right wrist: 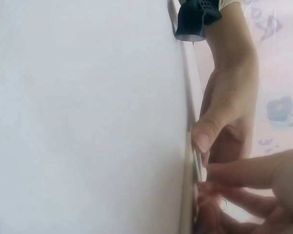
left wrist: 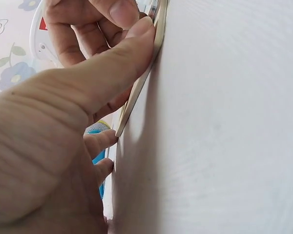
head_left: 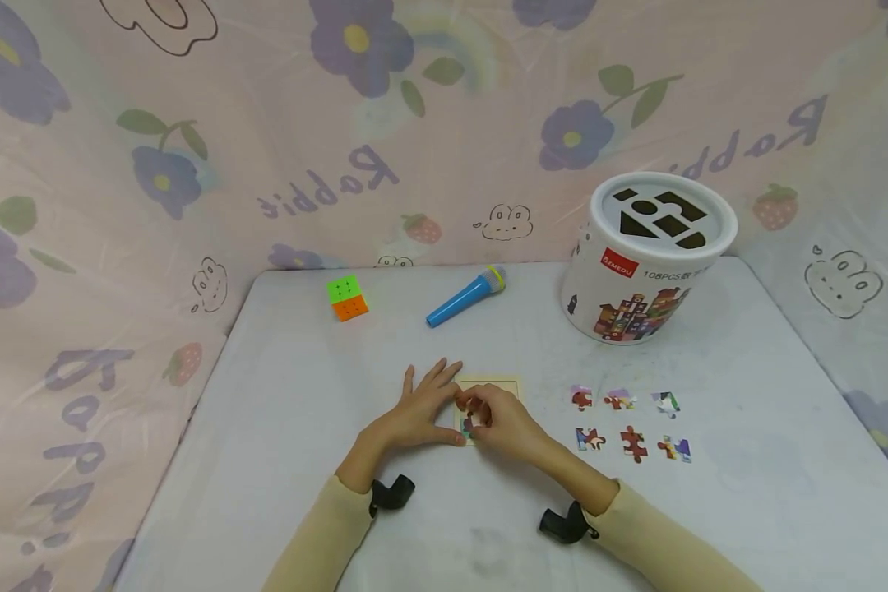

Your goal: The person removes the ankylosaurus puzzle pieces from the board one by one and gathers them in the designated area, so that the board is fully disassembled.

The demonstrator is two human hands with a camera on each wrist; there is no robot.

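A small wooden puzzle board [head_left: 491,381] lies on the table in front of me, mostly covered by my hands in the head view. My left hand [head_left: 414,417] is spread flat at its left side, fingers stretched away from me and thumb at the near edge; the left wrist view shows that thumb [left wrist: 122,61] right at the board's rim. My right hand [head_left: 509,423] bends over the board, thumb and fingertips pinching a puzzle piece [head_left: 468,425] low over the frame, largely hidden by the fingers. In the right wrist view both hands' fingertips meet close above the board's edge [right wrist: 186,209].
Several loose jigsaw pieces [head_left: 634,444] lie in two rows to the right. Behind are a green and orange cube [head_left: 348,298], a blue toy microphone [head_left: 460,300] and a big white bucket [head_left: 636,271] with shaped holes in its lid. Printed fabric [head_left: 444,148] hangs behind the table.
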